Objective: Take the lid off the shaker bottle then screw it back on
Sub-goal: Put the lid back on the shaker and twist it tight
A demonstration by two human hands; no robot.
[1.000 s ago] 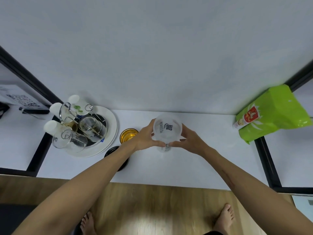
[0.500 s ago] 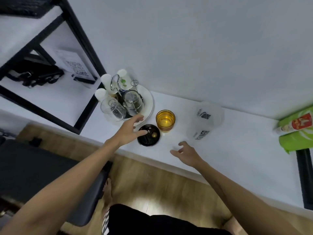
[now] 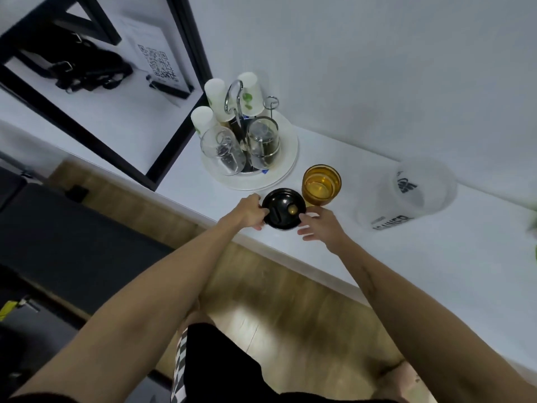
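We see a black lid [image 3: 284,208] lying near the front edge of a white counter [image 3: 436,257]. The left hand [image 3: 247,212] grips the lid's left rim; the right hand [image 3: 321,225] touches its right rim, fingers loosely spread. The lidless frosted shaker bottle [image 3: 406,196] stands well to the right, beyond an amber glass [image 3: 321,184].
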